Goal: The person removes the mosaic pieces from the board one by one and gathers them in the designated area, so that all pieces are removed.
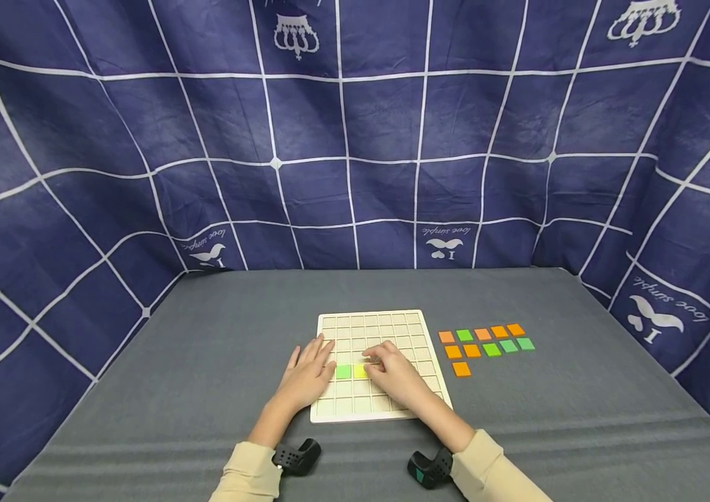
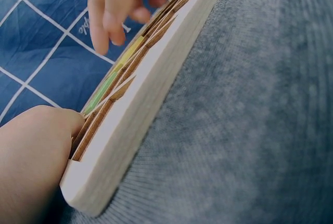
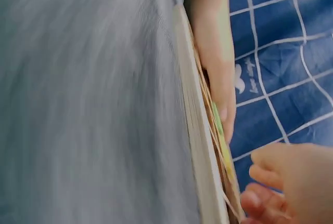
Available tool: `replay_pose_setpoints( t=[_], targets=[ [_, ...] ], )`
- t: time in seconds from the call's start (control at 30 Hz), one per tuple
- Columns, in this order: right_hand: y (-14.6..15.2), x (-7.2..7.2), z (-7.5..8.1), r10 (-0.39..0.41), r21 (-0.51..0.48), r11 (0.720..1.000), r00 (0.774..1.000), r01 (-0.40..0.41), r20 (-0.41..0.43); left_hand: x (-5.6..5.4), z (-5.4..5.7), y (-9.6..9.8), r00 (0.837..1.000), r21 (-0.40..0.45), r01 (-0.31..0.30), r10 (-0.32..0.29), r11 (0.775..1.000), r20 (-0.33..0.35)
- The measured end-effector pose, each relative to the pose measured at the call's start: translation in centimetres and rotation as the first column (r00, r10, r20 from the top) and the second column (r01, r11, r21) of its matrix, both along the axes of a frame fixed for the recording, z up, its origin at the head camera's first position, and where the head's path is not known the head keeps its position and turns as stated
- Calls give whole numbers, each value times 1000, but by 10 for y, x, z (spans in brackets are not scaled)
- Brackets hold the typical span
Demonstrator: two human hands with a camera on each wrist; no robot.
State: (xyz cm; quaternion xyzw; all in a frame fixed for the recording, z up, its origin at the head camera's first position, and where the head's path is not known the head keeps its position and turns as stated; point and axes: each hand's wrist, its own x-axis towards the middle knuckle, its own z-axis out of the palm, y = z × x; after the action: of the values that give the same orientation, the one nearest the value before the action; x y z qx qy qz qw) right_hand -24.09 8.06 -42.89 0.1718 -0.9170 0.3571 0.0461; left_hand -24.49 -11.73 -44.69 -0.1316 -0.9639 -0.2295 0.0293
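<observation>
A pale wooden grid board (image 1: 345, 411) lies on the grey cloth. The left hand (image 1: 306, 376) rests on its left side, fingers extended forward and slightly spread. Beside that hand, a green square tile (image 1: 343, 371) sits in a cell, with a yellow tile (image 1: 359, 371) in the cell to its right. Over the yellow tile hovers the right hand (image 1: 395, 376), its fingertips overlapping the tile's right part in the head view. From the left wrist view, the right hand's fingers (image 2: 112, 18) hang loosely bent above the board, and nothing shows between them.
Right of the board, loose orange (image 1: 462, 369), green (image 1: 492, 350) and salmon tiles (image 1: 482, 335) lie in short rows on the grey tabletop cloth (image 1: 236, 314). A blue curtain (image 1: 380, 125) with white lines hangs behind and at both sides.
</observation>
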Motion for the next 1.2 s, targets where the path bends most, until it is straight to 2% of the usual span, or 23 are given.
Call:
replay_pose_setpoints(
  t=[0.23, 0.4, 0.77, 1.2],
  targets=[
    [-3, -2, -12, -15, -9, 1000, 1000, 15, -16, -2, -1, 0, 1000, -9, -4, 4, 1000, -3],
    [-3, -1, -12, -5, -7, 1000, 1000, 5, -25, -3, -2, -1, 1000, -10, -1, 1, 1000, -18],
    [-1, -2, -15, -3, -10, 1000, 1000, 2, -14, -2, -3, 0, 1000, -8, -13, 13, 1000, 5],
    [0, -3, -16, 9, -15, 1000, 1000, -10, -28, -2, -2, 0, 1000, 3, -10, 10, 1000, -1]
  ],
)
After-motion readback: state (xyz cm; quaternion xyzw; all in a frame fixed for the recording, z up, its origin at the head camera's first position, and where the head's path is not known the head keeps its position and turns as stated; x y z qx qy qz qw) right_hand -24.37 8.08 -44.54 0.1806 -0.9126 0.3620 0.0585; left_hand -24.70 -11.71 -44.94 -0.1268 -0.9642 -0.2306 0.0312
